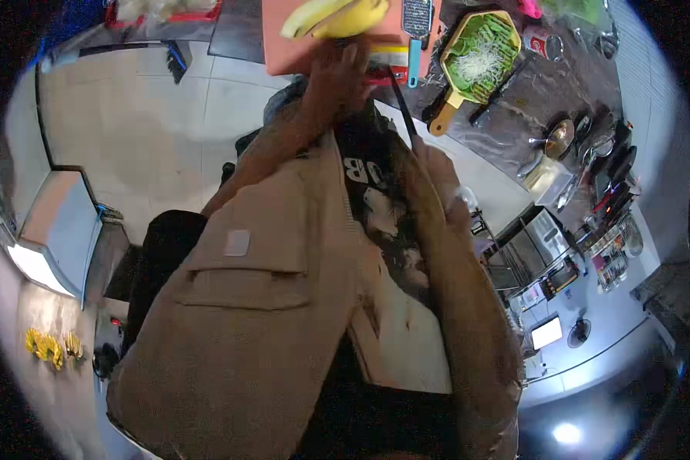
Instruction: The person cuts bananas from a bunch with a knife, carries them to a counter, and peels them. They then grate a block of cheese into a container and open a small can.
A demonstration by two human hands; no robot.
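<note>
Near the front edge of a pink cutting board [284,55], my left hand [341,77] is closed, its fingers bent down by a yellow and white item [391,56]; what its fingertips hold is hidden. My right hand [437,165] grips a dark knife [401,103], whose blade points up toward the board's front edge. Yellow bananas [345,18] lie on the board beyond my left hand. A grater [417,23] with a light blue handle rests at the board's right side. Something red sits under the yellow and white item.
Right of the board stands a hexagonal dish [483,57] of green strips with white shreds. Nearby are a wooden handle [442,119], a red and white can [544,44], a metal ladle [560,139] and several utensils. A red tray [165,15] is at the upper left.
</note>
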